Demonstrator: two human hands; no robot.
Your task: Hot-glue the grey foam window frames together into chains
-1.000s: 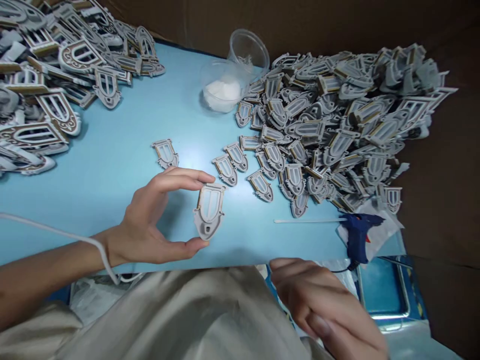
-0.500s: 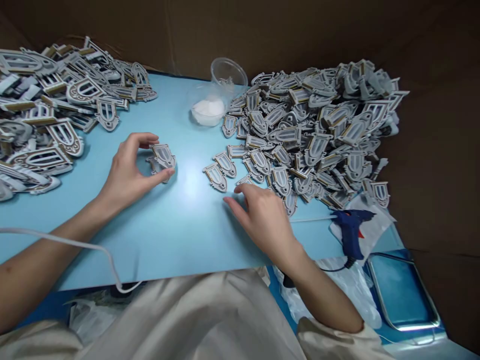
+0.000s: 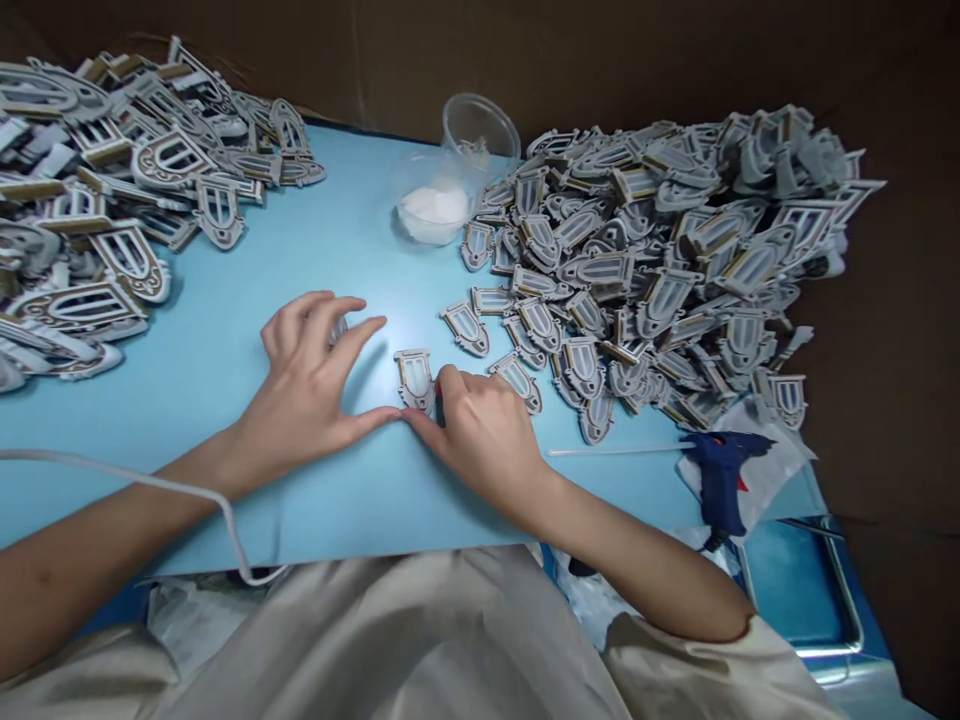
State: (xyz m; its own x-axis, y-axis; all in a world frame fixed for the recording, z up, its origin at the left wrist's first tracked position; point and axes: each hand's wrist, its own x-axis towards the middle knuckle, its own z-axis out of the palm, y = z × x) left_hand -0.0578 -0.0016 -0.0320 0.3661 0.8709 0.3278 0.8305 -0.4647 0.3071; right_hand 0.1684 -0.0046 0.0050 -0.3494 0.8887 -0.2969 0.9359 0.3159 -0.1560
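My right hand (image 3: 484, 430) pinches a small arched window-shaped piece (image 3: 415, 380), pale grey with slatted openings, at its rounded lower edge. The piece is over the light blue table (image 3: 330, 520), its straight edge facing away. My left hand (image 3: 307, 385) is open, thumb stretched out so its tip meets the right thumb by the piece. Behind the left fingers a bit of another grey piece (image 3: 340, 328) shows; most of it is hidden, and I cannot tell whether the fingers touch it. Similar loose pieces (image 3: 465, 328) lie just right of my hands.
A large heap of small arched pieces (image 3: 667, 230) fills the right side; bigger ornate ones (image 3: 90, 310) are piled left. Clear plastic cups (image 3: 435, 210), one holding white material, stand at the back. A blue glue gun (image 3: 720, 475) lies right. A white cable (image 3: 172, 488) crosses my left forearm.
My right hand has moved left with an arched piece from beside the heap. My left hand has shifted right and spread its fingers; the grey piece by it is now mostly hidden.
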